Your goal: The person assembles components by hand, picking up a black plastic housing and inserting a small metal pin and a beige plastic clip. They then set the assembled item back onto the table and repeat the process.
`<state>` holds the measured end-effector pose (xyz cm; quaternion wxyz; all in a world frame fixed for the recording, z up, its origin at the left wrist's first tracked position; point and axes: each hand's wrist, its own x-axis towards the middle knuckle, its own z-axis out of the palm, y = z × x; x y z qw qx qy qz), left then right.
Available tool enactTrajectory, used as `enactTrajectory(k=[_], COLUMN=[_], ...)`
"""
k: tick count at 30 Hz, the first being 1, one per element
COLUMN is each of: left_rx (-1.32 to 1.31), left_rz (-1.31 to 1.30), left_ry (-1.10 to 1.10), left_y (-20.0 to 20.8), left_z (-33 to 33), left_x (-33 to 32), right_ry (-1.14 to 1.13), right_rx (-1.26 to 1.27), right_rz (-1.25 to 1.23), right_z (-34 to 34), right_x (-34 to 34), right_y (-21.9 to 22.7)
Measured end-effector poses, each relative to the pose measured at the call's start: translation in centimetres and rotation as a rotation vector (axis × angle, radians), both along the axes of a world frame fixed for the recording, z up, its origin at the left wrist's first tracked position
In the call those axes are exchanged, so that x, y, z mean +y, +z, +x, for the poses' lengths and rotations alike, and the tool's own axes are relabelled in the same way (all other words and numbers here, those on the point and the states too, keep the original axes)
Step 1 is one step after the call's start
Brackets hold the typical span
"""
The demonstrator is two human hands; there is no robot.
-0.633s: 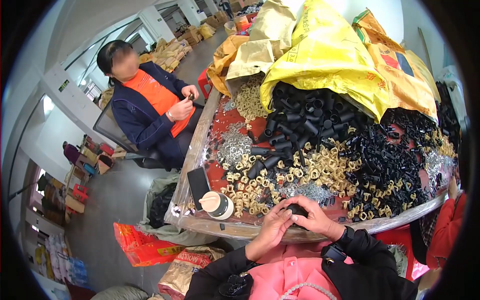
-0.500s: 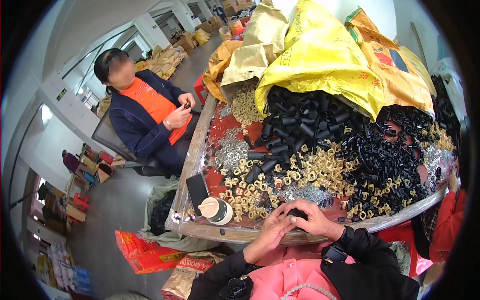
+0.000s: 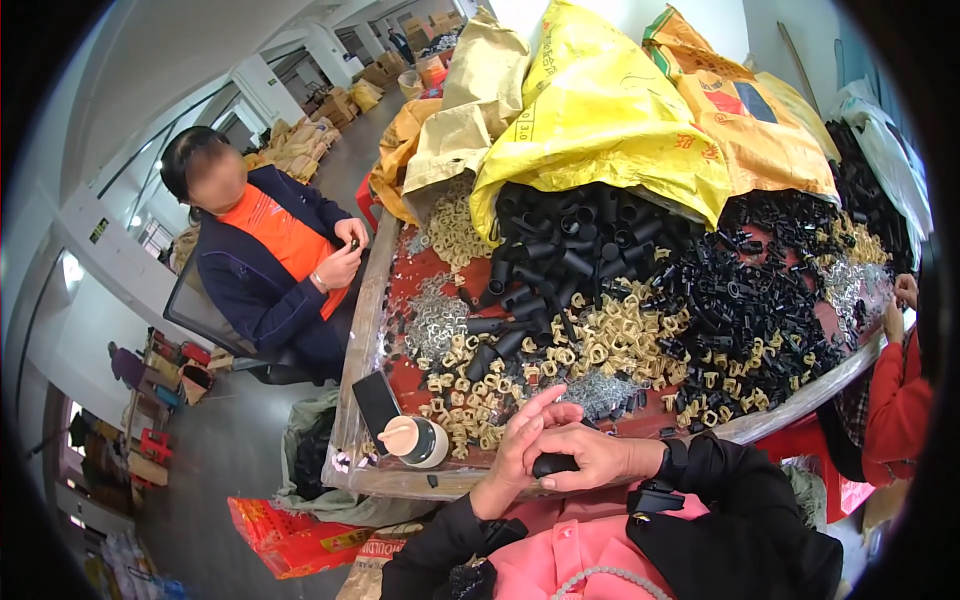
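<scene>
My left hand [image 3: 522,440] and my right hand [image 3: 590,455] meet at the near edge of the red table [image 3: 400,300]. Together they hold a short black plastic tube [image 3: 553,464], gripped mainly by my right hand, with my left fingers pressed against it from above. Just beyond them lie a heap of beige plastic rings [image 3: 600,345], a patch of small silver metal clips [image 3: 598,392] and a pile of black tubes [image 3: 560,255]. More small black parts [image 3: 750,290] spread to the right.
A phone [image 3: 376,402] and a lidded cup [image 3: 412,441] sit at the table's near left corner. Yellow and brown sacks [image 3: 600,110] are piled at the back. A person in orange and navy [image 3: 270,265] sits at the left; another person's hand [image 3: 900,300] shows at the right.
My hands stay together on the black tube at the table edge, the left fingers shifting slightly over it. The person at the left keeps working with both hands raised.
</scene>
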<state>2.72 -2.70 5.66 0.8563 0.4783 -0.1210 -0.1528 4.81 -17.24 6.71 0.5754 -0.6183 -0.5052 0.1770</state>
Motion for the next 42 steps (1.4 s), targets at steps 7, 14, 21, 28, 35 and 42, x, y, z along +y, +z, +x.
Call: enactTrajectory(k=[7,14,21,28,35,42], left_rx=[-0.014,-0.115,-0.040,0.206,0.314,0.357], left_rz=[0.066,0.271,0.211,-0.121,-0.161,-0.176], left_ry=[0.003,0.086,0.108,0.135,0.102,0.071], left_y=[1.9,2.3,2.5,-1.0,-2.0,-3.7], left_z=[-0.7,-1.2,-1.2,-1.3,-1.6,-1.7], left_x=[-0.8,-1.2,-1.8,-1.9,-1.5,-1.3], right_ry=[0.019,0.064,0.047,-0.504,-0.596,-0.599], right_rx=[-0.004,-0.027,0.033,-0.363,-0.630,-0.674], right_rz=[0.055,0.074,0.057,0.150,0.044,0.012], right_z=[-0.1,-0.1,0.1,1.6,0.7,0.7], right_x=[-0.3,-0.5,-0.6,-0.8,-0.8,-1.0], right_y=[0.6,1.5,0.7,0.5,-0.5,-0.6])
